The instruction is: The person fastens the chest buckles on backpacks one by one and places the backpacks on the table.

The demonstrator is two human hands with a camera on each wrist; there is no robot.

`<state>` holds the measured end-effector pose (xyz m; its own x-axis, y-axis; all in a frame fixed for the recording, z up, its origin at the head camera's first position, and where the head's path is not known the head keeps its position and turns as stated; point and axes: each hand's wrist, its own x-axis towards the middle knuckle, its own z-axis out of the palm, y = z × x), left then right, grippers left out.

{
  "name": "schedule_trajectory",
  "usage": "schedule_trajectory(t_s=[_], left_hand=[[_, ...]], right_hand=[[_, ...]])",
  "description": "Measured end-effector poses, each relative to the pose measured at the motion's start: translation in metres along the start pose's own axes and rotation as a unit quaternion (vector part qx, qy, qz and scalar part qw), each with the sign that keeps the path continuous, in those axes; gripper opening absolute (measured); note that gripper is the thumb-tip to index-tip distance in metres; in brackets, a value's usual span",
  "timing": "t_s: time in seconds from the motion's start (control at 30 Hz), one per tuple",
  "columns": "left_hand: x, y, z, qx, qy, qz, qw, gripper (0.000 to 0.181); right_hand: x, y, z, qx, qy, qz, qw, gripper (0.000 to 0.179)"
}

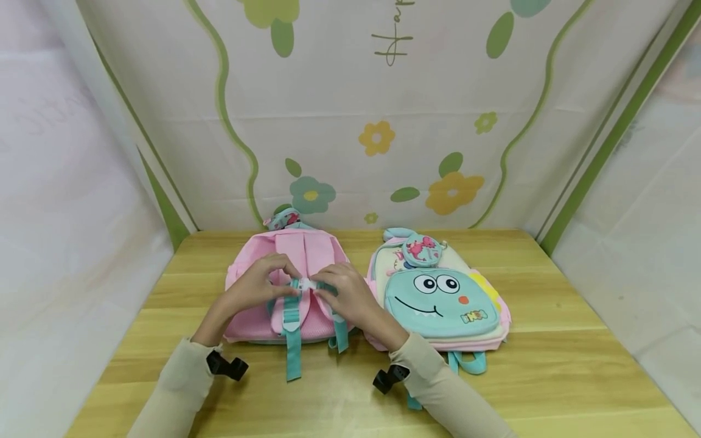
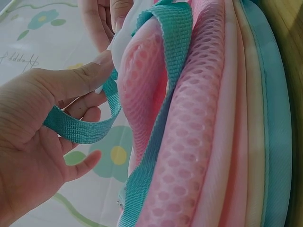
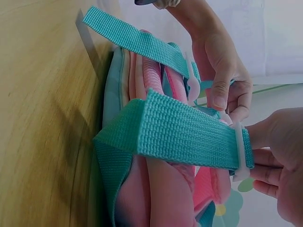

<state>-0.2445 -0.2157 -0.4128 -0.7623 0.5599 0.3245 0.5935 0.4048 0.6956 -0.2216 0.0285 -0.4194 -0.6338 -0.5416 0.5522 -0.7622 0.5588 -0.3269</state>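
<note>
A pink backpack [image 1: 254, 248] lies with its padded shoulder straps facing up, teal webbing [image 1: 293, 356] trailing from their lower ends. Over its middle, a white plastic buckle [image 1: 308, 284] on teal webbing sits between the two hands. My left hand [image 1: 261, 281] pinches the buckle's left side with thumb and forefinger; in the left wrist view a teal strap loops across its other fingers [image 2: 81, 106]. From the other side, the fingers of my right hand [image 1: 350, 295] pinch the buckle's right end. In the right wrist view a white strap adjuster [image 3: 242, 153] partly covers the right fingertips.
Right of the pink backpack lies a second backpack [image 1: 438, 304], teal and cream with a smiling face, a round pouch [image 1: 422, 250] at its top. Both rest on a wooden table [image 1: 558, 365]. A flower-print cloth [image 1: 339, 134] hangs behind and at the sides.
</note>
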Motion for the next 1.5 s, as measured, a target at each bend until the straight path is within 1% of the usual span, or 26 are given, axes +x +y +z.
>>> schedule_trajectory(t_s=[0.27,0.5,0.67,0.8,0.97,1.23,1.5], left_hand=[[0.0002,0.0010,0.0000,0.008,0.004,-0.008,0.9999,0.022],[-0.0008,0.0021,0.0001,0.007,0.006,-0.011,0.9999,0.021],[-0.0006,0.0007,0.0000,0.011,0.012,0.001,0.9999,0.023],[-0.0010,0.0000,0.0001,0.009,0.012,-0.003,0.9999,0.024],[-0.0002,-0.0006,0.0007,0.011,0.013,-0.009,0.9998,0.023],[0.0014,-0.0023,0.0016,0.009,0.011,-0.010,0.9999,0.022],[0.0014,-0.0005,0.0000,0.008,0.011,-0.012,0.9998,0.022]], right_hand=[[0.0000,0.0006,0.0001,0.004,0.001,-0.003,1.0000,0.023],[0.0000,-0.0002,0.0006,0.029,-0.004,0.000,0.9996,0.024],[0.0014,0.0004,0.0009,0.028,-0.002,0.000,0.9996,0.024],[0.0017,0.0009,0.0006,0.032,-0.004,-0.001,0.9995,0.024],[0.0025,0.0008,-0.0002,0.024,0.000,-0.005,0.9997,0.023],[0.0016,0.0008,0.0009,0.036,-0.002,0.009,0.9993,0.023],[0.0023,-0.0007,0.0024,0.043,0.007,0.019,0.9989,0.023]])
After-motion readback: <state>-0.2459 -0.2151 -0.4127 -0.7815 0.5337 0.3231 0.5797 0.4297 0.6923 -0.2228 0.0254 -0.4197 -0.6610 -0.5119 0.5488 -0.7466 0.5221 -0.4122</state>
